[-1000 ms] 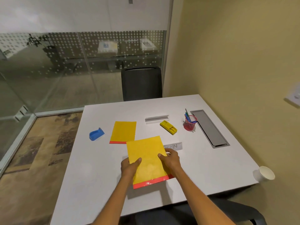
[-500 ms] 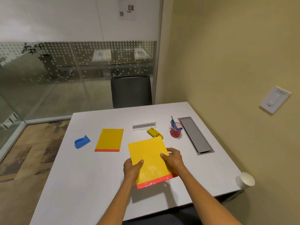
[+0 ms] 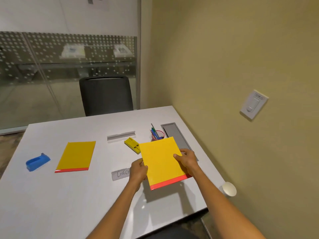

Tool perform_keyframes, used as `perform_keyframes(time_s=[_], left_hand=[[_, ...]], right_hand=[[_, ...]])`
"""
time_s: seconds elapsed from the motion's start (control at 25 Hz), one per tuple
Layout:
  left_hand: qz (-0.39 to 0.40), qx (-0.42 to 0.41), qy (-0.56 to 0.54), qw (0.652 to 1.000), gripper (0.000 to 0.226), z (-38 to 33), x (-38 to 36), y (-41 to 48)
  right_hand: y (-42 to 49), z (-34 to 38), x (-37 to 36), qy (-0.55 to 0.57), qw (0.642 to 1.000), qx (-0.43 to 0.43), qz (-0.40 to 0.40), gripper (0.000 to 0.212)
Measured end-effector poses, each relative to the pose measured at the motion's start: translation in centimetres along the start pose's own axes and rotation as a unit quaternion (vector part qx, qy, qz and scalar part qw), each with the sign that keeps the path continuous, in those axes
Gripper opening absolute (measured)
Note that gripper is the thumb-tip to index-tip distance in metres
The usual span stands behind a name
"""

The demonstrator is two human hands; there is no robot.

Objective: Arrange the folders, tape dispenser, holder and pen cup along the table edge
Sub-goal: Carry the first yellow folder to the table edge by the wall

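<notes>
I hold a yellow folder with a red bottom strip [image 3: 161,161] above the white table [image 3: 77,200]. My left hand [image 3: 139,171] grips its left edge and my right hand [image 3: 187,160] grips its right edge. A second yellow folder [image 3: 76,156] lies flat to the left. Further left sits the blue tape dispenser [image 3: 37,162]. A yellow holder [image 3: 132,145] lies behind the held folder, partly hidden. The pink pen cup [image 3: 158,134] with several pens stands behind the folder's top edge.
A clear acrylic strip [image 3: 120,136] lies at mid-table. A handwritten name label [image 3: 120,173] lies by my left hand. A grey cable hatch [image 3: 174,133] runs along the right side. A white paper cup [image 3: 229,189] sits beyond the table's right corner. A black chair [image 3: 106,95] stands opposite.
Both hands carried the folder to the right and a little away from me, uncovering the name label. The camera view shifted right as well.
</notes>
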State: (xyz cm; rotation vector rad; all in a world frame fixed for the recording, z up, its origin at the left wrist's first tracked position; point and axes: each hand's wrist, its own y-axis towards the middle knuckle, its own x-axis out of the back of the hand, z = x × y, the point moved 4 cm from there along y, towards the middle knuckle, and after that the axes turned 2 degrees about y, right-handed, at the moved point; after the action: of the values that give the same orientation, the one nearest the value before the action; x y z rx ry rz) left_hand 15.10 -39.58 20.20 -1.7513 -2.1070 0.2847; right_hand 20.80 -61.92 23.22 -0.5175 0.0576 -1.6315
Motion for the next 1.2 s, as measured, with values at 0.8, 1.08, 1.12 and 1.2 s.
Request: perform_keyframes(time_s=[0.8, 1.08, 1.12, 1.2], left_hand=[[-0.034, 0.085, 0.101, 0.991, 0.031, 4.7, -28.6, 11.9], [-0.024, 0.077, 0.179, 0.980, 0.028, 7.5, -31.7, 13.8], [-0.024, 0.074, 0.190, 0.979, 0.030, 7.8, -32.0, 13.9], [-0.021, 0.070, 0.206, 0.976, 0.030, 8.3, -32.4, 14.0]], right_hand=[[20.5, -15.1, 18.5, -0.174, 0.983, -0.046, 0.045, 0.017], [22.1, -19.2, 18.8, -0.223, 0.971, -0.077, 0.031, 0.014], [22.1, -19.6, 18.8, -0.217, 0.972, -0.083, 0.026, 0.016], [22.1, -20.5, 19.1, -0.212, 0.972, -0.096, 0.019, 0.020]])
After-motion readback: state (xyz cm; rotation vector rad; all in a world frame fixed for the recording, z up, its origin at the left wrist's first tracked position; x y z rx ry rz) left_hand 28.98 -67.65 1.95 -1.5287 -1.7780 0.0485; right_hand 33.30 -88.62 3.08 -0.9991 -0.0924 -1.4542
